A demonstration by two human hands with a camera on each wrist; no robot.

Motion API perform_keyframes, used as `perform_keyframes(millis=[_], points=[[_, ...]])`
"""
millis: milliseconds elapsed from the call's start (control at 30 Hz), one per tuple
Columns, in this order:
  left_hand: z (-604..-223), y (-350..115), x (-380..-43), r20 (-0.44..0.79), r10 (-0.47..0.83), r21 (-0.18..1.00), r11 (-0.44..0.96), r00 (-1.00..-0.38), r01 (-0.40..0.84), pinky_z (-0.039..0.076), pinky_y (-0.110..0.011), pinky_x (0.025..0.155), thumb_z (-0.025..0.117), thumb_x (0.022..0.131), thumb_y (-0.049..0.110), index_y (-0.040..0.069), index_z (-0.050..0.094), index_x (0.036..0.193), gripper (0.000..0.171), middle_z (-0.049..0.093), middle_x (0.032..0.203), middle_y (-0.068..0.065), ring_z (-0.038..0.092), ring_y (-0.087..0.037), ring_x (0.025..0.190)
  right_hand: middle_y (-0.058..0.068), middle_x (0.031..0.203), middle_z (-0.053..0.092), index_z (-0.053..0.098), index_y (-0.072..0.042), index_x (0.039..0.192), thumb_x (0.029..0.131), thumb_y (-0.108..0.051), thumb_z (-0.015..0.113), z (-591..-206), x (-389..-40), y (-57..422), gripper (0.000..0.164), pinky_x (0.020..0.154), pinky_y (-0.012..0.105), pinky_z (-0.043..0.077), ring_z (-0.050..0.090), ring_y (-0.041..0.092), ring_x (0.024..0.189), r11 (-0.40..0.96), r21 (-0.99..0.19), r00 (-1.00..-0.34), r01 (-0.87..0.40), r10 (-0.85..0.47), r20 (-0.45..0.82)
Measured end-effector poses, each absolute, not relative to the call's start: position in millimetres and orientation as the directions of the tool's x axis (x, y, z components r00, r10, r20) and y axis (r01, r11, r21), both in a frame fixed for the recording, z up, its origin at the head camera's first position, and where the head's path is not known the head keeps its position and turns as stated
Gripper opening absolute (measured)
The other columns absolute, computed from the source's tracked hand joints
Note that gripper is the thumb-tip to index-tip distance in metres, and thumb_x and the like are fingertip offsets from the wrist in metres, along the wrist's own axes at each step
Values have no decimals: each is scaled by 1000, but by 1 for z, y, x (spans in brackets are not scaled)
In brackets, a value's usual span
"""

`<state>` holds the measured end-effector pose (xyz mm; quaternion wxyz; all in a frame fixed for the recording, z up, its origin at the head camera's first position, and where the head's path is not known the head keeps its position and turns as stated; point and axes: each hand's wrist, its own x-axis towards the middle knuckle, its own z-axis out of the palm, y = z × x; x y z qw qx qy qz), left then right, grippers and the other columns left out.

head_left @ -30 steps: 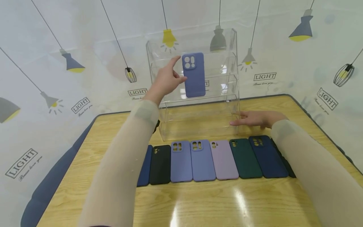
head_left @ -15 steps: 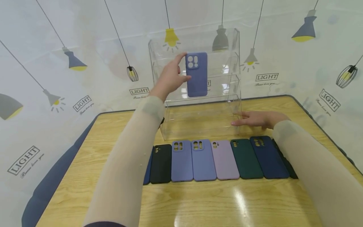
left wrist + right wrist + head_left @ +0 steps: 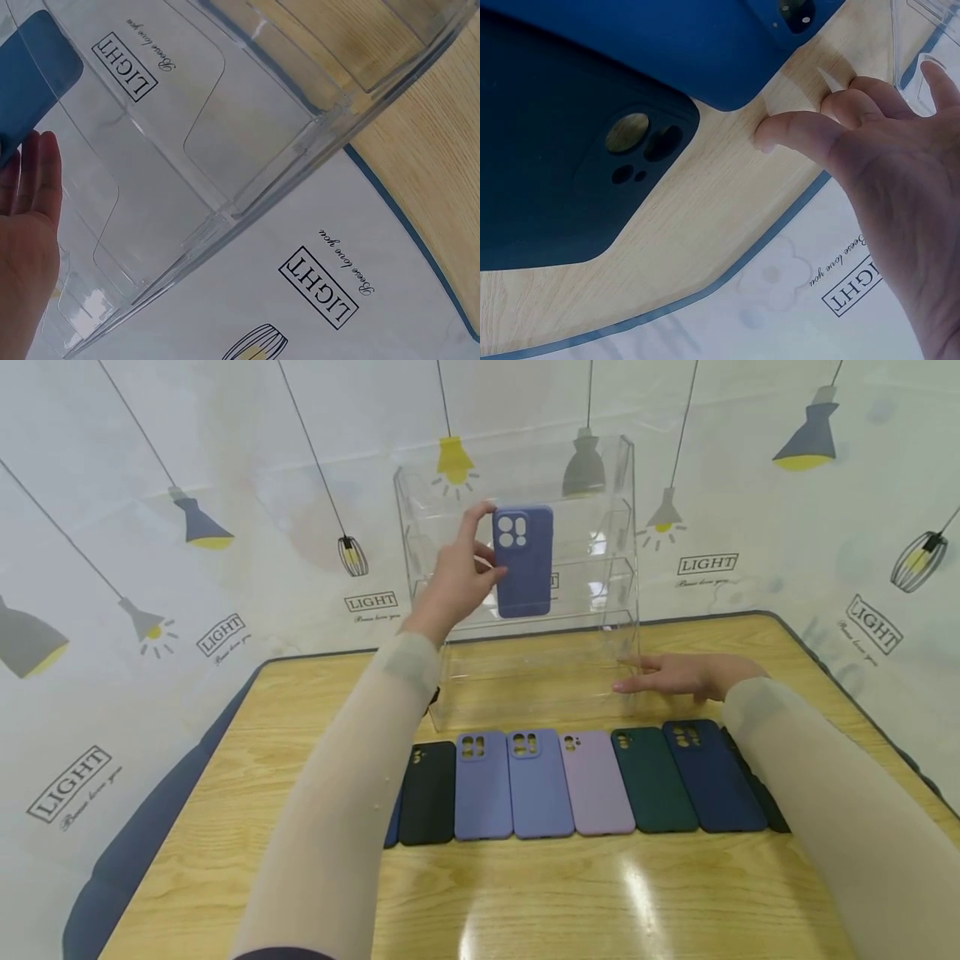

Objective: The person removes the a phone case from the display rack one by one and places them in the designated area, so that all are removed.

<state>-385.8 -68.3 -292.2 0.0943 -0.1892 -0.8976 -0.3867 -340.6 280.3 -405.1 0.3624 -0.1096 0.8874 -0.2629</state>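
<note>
A purple phone case (image 3: 528,572) stands upright in the clear acrylic tiered stand (image 3: 618,585). My left hand (image 3: 457,572) pinches its left edge, index finger bent to the top corner and thumb on the front. In the left wrist view the case looks blue, with the fingers of my left hand (image 3: 30,240) at its lower end. My right hand (image 3: 675,675) touches the stand's lower right side with its fingers stretched out. In the right wrist view, the right hand (image 3: 892,142) lies close to the stand's corner.
In front of the stand, a row of phone cases lies flat: black (image 3: 427,793), two purple (image 3: 483,789), pink (image 3: 597,785), green (image 3: 655,781) and navy (image 3: 714,777). My forearms cover the row's ends. A lamp-print backdrop (image 3: 285,485) surrounds the wooden table (image 3: 225,827).
My left index finger has come from beside the case to its top corner and bent more. The case's top edge has dipped slightly. My right hand stays at the stand.
</note>
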Motion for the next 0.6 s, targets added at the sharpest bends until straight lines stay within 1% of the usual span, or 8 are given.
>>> perform_keyframes(millis=[100, 233, 433, 600], points=[[-295, -66, -385, 322, 275, 661, 620, -906, 423, 64, -37, 89, 72, 101, 6, 39, 20, 165, 89, 74, 117, -15, 77, -25, 102, 29, 176, -10, -8, -25, 173, 97, -80, 51, -405, -341, 281, 111, 111, 91, 25, 9, 65, 157, 838, -545, -713, 0, -382, -588], [-297, -64, -383, 310, 281, 663, 620, -908, 418, 64, -34, 87, 70, 101, 2, 42, 16, 167, 95, 72, 121, -15, 76, -25, 105, 29, 177, -10, -9, -25, 173, 97, -79, 52, -405, -340, 281, 111, 111, 91, 25, 9, 64, 157, 839, -544, -710, -1, -384, -591], [-298, -63, -382, 299, 261, 691, 605, -918, 397, 65, -30, 84, 68, 100, -4, 44, 17, 166, 97, 71, 121, -17, 76, -26, 105, 29, 176, -10, -8, -25, 173, 98, -79, 51, -405, -340, 280, 110, 111, 91, 25, 8, 65, 157, 838, -546, -712, -3, -386, -587], [-298, -62, -381, 270, 260, 708, 600, -927, 374, 65, -29, 84, 67, 99, -7, 46, 16, 166, 99, 72, 121, -18, 76, -27, 107, 30, 176, -10, -8, -24, 173, 98, -79, 51, -406, -340, 281, 110, 110, 91, 26, 9, 66, 156, 840, -543, -712, -4, -384, -588]])
